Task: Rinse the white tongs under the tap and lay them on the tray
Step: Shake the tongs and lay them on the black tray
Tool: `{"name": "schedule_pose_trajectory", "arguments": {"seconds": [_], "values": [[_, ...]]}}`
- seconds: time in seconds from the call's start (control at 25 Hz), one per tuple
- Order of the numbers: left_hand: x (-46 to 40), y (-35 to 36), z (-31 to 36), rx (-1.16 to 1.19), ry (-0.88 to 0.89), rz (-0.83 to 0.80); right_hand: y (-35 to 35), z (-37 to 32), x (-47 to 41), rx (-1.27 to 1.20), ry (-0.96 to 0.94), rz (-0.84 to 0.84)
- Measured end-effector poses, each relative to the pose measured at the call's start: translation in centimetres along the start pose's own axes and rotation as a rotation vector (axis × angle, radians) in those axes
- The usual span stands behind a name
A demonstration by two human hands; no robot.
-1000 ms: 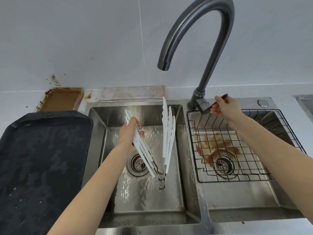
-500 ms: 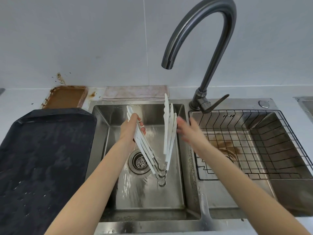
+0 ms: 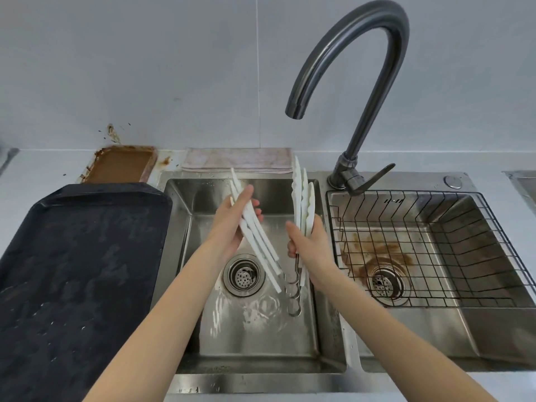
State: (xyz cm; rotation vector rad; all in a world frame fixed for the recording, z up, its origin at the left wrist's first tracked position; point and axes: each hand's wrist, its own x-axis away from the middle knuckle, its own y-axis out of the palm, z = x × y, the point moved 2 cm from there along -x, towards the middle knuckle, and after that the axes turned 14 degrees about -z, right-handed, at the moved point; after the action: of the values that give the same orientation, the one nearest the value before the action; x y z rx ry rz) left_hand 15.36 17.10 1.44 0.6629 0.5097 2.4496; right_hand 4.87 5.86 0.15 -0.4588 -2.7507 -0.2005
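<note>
Several white tongs are spread in a V over the left sink basin, their metal hinge loops hanging low near the drain. My left hand grips the left arms of the white tongs. My right hand grips the right arms, which stand nearly upright. The dark curved tap arches above with its spout over the basin; no water runs from it. The black tray lies on the counter left of the sink, wet with droplets.
The tap lever sits at the tap's base. A black wire basket fills the stained right basin. A folded cloth and a small brown-stained tray lie behind the sink by the wall.
My right hand left the tap lever, crossed to the left basin and took hold of the right arms of the tongs. My left hand kept its grip.
</note>
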Motion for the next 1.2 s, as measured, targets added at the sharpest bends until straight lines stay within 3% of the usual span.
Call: {"name": "schedule_pose_trajectory", "arguments": {"seconds": [0.16,0.28,0.4,0.6,0.8,0.96,1.2], "values": [[0.6,0.8,-0.2,-0.059,0.052,-0.106,-0.1,-0.6,-1.0,-0.141,-0.036,0.080],[1.8,0.4,-3.2,-0.160,-0.155,-0.067,0.0,1.2,-0.9,-0.119,0.141,0.084],[3.1,-0.8,-6.0,-0.110,-0.320,0.014,0.0,3.2,0.1,-0.153,0.337,-0.022],[3.4,-1.6,-6.2,0.038,-0.163,-0.031,0.1,3.2,-0.1,0.048,0.087,-0.076],[3.4,-2.3,-6.3,-0.018,-0.248,0.023,0.2,3.8,-0.5,-0.183,0.321,-0.187],[3.2,-2.8,-6.2,0.081,-0.210,-0.022,0.0,4.1,-0.6,-0.127,0.228,-0.158],[3.7,-3.2,-5.2,-0.018,-0.210,-0.026,0.1,3.4,-0.2,-0.174,0.258,-0.243]]}}
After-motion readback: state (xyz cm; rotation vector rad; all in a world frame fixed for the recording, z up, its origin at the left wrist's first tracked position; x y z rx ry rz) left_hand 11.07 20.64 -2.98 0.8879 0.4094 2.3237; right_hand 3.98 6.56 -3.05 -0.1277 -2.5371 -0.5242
